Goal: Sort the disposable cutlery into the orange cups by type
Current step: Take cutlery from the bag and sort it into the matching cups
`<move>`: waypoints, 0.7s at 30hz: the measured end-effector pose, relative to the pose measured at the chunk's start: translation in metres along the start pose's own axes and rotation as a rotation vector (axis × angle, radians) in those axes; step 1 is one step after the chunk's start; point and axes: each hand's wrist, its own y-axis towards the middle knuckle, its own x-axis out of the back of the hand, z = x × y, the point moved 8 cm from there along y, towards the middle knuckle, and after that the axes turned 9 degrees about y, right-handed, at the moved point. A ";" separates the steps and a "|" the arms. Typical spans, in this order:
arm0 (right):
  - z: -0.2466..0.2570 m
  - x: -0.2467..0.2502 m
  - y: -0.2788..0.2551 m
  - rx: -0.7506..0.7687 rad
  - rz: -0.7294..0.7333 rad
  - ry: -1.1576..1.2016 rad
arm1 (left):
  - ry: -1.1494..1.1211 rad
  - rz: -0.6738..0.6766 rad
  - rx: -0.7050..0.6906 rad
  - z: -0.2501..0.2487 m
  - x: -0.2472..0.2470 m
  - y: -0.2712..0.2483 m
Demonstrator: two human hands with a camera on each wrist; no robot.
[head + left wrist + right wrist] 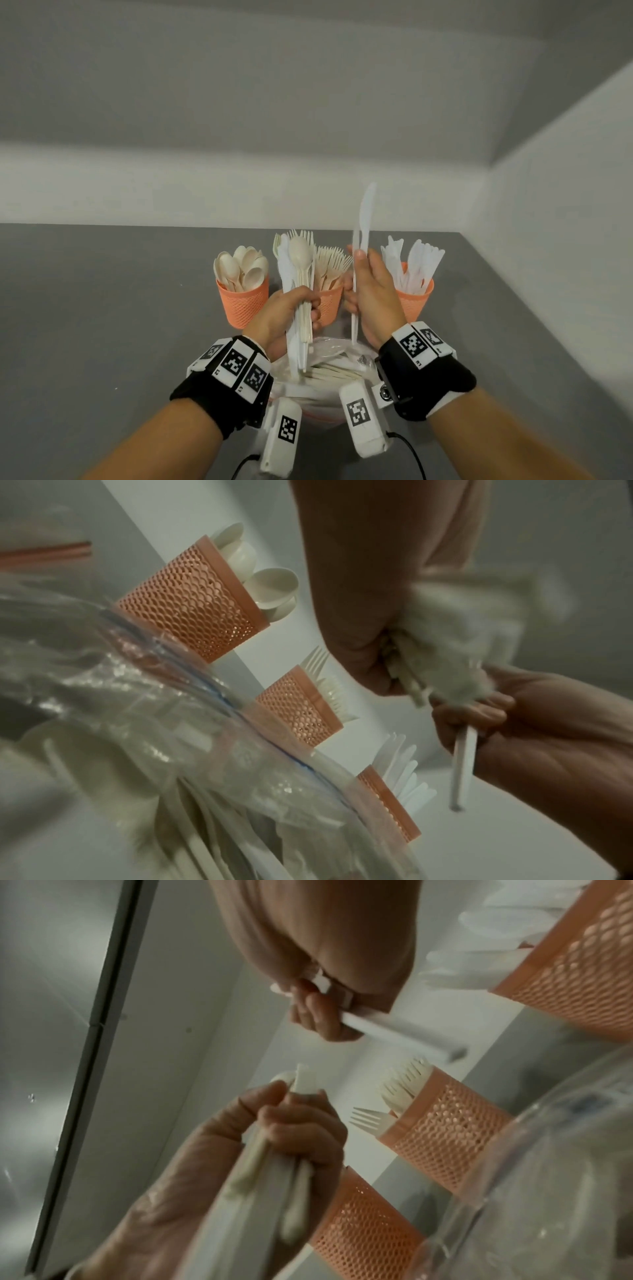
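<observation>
A person sorts disposable cutlery at a grey table point(102, 308), with three orange mesh cups lined up along the far side. The right hand point(371, 294) holds a single white knife point(363, 219) upright, fingers and thumb curled round its handle, blade pointing up, between the middle and right cups. The left hand point(287, 308) grips a mixed bundle point(298, 267) of a spoon, forks and at least one knife, fingers wrapped round the handles, just in front of the fork cup point(327, 303). The spoon cup point(242, 301) stands on the left and the knife cup point(414, 298) on the right, each already well filled with its own type. A clear plastic bag point(329, 363) with more cutlery inside lies below the hands, nearest the person.

The step in hand appears to be separating one knife from the bundle for delivery. The next move likely calls for carrying the knife rightward over the knife cup and lowering it handle first among the blades already standing there, without knocking the light cup. The task looks well along, though the bundle and the bag's contents remain unsorted.
</observation>
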 end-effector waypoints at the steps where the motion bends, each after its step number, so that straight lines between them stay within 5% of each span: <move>1: 0.000 -0.003 -0.002 -0.006 0.033 -0.036 | 0.007 0.010 0.020 0.000 -0.001 -0.001; 5: -0.023 -0.016 -0.011 -0.174 0.086 -0.080 | 0.026 0.095 0.014 -0.004 -0.015 -0.006; 13: -0.028 -0.006 0.000 -0.159 0.065 -0.194 | 0.117 0.003 -0.042 -0.004 -0.014 -0.002; 18: -0.004 0.018 0.010 -0.053 -0.092 -0.026 | 0.080 -0.162 -0.139 -0.015 -0.008 0.008; 21: 0.037 0.053 0.029 0.150 -0.213 0.000 | 0.103 -0.216 -0.147 -0.018 0.001 0.011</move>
